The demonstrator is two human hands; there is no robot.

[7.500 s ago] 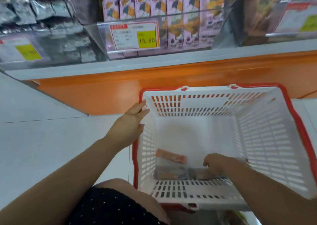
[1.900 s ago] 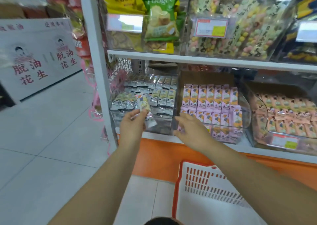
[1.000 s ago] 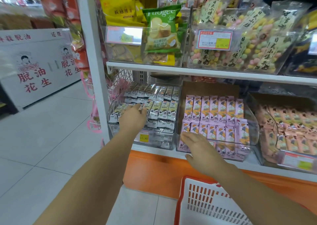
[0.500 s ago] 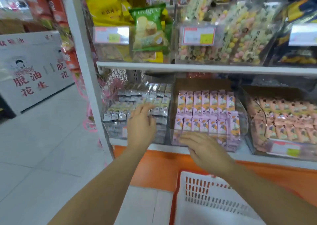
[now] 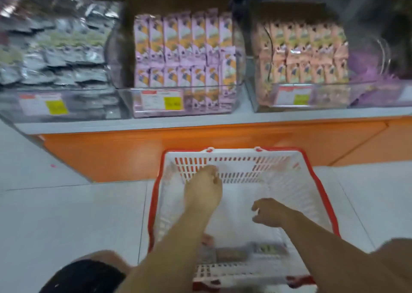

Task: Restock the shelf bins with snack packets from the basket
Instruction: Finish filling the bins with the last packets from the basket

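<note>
A white basket with a red rim (image 5: pixel 312 176) stands on the floor in front of the shelf. A few snack packets (image 5: pixel 236 251) lie blurred at its near end. My left hand (image 5: pixel 204 190) hangs over the basket's far left part, fingers loosely curled, holding nothing. My right hand (image 5: pixel 270 212) is lower, over the basket's middle, fingers bent and empty. On the shelf stand clear bins: silver packets (image 5: pixel 60 67) at left, pink packets (image 5: pixel 185 54) in the middle, orange packets (image 5: pixel 303 56) at right.
An orange plinth (image 5: pixel 200 145) runs under the grey shelf edge, just behind the basket. Grey floor tiles (image 5: pixel 66 214) spread to the left. My knees (image 5: pixel 89 270) show at the bottom. Price tags (image 5: pixel 162 99) hang on the bin fronts.
My view has tipped down from the shelf to the basket. Both hands left the bins and dropped over the basket; the left hand no longer touches the silver packets.
</note>
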